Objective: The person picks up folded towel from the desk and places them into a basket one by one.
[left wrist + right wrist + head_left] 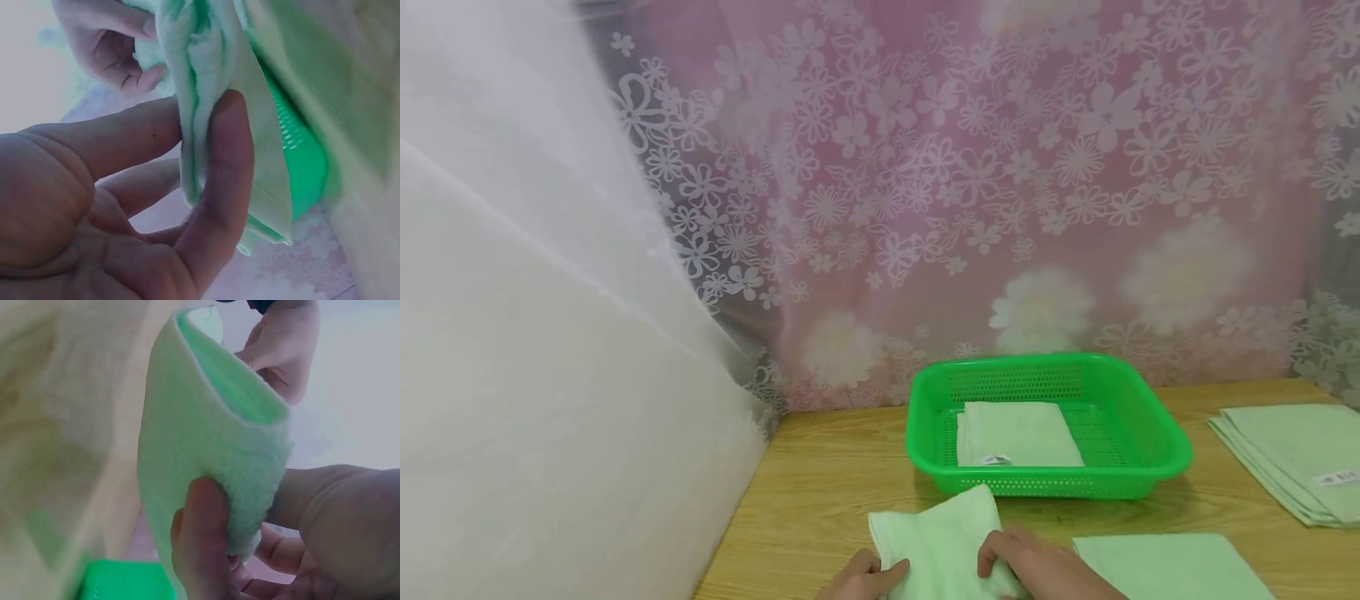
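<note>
Between both hands, at the bottom of the head view, is a pale green towel (943, 537), folded in layers and lifted with its far edge raised. My left hand (862, 575) pinches its left side; in the left wrist view the thumb and fingers (228, 156) clasp the layered edge. On the towel's right side my right hand (1037, 562) grips it, fingers curled over the cloth. The right wrist view shows the towel (206, 431) bent into an open fold above that hand's fingers (203, 531). The towel's lower part is cut off in the head view.
A green plastic basket (1048, 481) stands behind the hands, with a folded towel (1018, 433) inside. Another folded towel (1172, 567) lies right of my right hand, and a stack of folded cloth (1292, 458) lies at the far right. White sheeting (550, 375) hangs on the left.
</note>
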{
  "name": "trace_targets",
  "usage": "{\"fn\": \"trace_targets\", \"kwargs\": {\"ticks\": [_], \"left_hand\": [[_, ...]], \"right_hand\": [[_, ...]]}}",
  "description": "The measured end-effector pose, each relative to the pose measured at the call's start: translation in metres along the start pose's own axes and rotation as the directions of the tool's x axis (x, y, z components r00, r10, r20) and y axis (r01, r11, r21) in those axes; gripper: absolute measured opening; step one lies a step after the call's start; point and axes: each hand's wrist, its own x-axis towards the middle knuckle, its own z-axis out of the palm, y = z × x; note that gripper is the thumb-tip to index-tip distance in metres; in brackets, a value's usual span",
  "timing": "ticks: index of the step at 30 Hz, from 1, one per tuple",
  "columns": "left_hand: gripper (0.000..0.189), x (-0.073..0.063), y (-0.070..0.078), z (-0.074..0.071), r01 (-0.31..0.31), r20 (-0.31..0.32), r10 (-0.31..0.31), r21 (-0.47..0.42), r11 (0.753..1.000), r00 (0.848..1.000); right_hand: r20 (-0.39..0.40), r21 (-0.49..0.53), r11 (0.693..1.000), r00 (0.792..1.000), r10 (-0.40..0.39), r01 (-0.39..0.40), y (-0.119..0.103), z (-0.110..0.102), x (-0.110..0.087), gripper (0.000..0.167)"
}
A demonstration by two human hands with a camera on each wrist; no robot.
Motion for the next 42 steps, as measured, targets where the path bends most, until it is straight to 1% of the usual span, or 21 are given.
{"fn": "trace_targets", "kwargs": {"ticks": [1,2,3,4,6,8,9,12,13,16,18,21,24,27,31,35,40,42], "left_hand": [[0.044,0.006,0.005,-0.011,0.05,0.087,-0.043,-0.079,0.996,0.995],[0.049,0.013,0.009,-0.022,0.101,0.163,-0.08,-0.13,0.986,0.983],[0.053,0.02,0.015,-0.03,0.16,0.206,-0.124,-0.167,0.973,0.971],[0.057,0.027,0.018,-0.037,0.162,0.228,-0.118,-0.185,0.969,0.967],[0.06,0.039,0.028,-0.048,0.203,0.231,-0.159,-0.18,0.963,0.96],[0.059,0.051,0.037,-0.057,0.208,0.207,-0.177,-0.143,0.968,0.962],[0.059,0.056,0.041,-0.06,0.206,0.194,-0.177,-0.139,0.969,0.965],[0.059,0.074,0.048,-0.069,0.158,0.171,-0.132,-0.146,0.977,0.976],[0.059,0.08,0.05,-0.072,0.133,0.161,-0.11,-0.139,0.981,0.981],[0.059,0.095,0.053,-0.077,0.106,0.148,-0.087,-0.127,0.986,0.985],[0.059,0.102,0.054,-0.077,0.1,0.15,-0.083,-0.108,0.989,0.985],[0.059,0.112,0.054,-0.075,0.086,0.152,-0.069,-0.104,0.991,0.986],[0.057,0.124,0.05,-0.069,0.069,0.134,-0.053,-0.115,0.991,0.99],[0.055,0.139,0.044,-0.061,0.065,0.112,-0.049,-0.142,0.988,0.993],[0.054,0.156,0.035,-0.051,0.079,0.093,-0.062,-0.203,0.976,0.994],[0.049,0.175,0.03,-0.046,0.063,0.038,-0.055,-0.258,0.964,0.998],[0.043,0.199,0.027,-0.041,0.067,-0.029,-0.082,-0.35,0.934,0.996],[0.042,0.207,0.025,-0.038,0.079,-0.043,-0.103,-0.376,0.923,0.994]], "right_hand": [[0.0,0.004,1.0,1.0,0.002,-0.002,-0.001,-0.008,-0.001,0.017],[-0.009,0.003,1.0,1.0,-0.001,0.001,-0.003,-0.015,-0.001,0.017],[-0.017,0.009,1.0,1.0,0.001,-0.001,-0.004,-0.022,-0.001,0.017],[-0.029,0.017,1.0,1.0,0.012,-0.011,-0.006,-0.03,-0.001,0.019],[-0.069,0.013,0.999,0.997,0.045,-0.044,-0.009,-0.043,-0.001,0.02],[-0.125,0.008,0.998,0.99,0.062,-0.061,-0.012,-0.055,0.0,0.023],[-0.153,0.006,0.998,0.986,0.063,-0.062,-0.013,-0.061,0.0,0.024],[-0.238,-0.006,0.999,0.971,0.033,-0.036,-0.016,-0.076,0.003,0.025],[-0.263,-0.013,1.0,0.964,0.021,-0.025,-0.016,-0.081,0.005,0.025],[-0.331,-0.072,0.997,0.943,-0.023,-0.001,-0.014,-0.091,0.009,0.024],[-0.353,-0.105,0.994,0.935,-0.036,-0.001,-0.012,-0.095,0.011,0.024],[-0.35,-0.102,0.995,0.936,-0.026,-0.01,-0.006,-0.097,0.012,0.024],[-0.349,-0.073,0.997,0.937,-0.013,-0.013,0.005,-0.1,0.016,0.023],[-0.354,-0.05,0.998,0.935,0.005,-0.025,0.017,-0.105,0.02,0.023],[-0.361,-0.032,0.999,0.932,0.029,-0.044,0.03,-0.111,0.027,0.026],[-0.401,-0.061,0.997,0.916,0.018,-0.047,0.041,-0.122,0.035,0.027],[-0.452,-0.076,0.996,0.892,0.012,-0.052,0.053,-0.139,0.046,0.029],[-0.457,-0.07,0.996,0.889,0.021,-0.06,0.058,-0.144,0.05,0.03]]}}
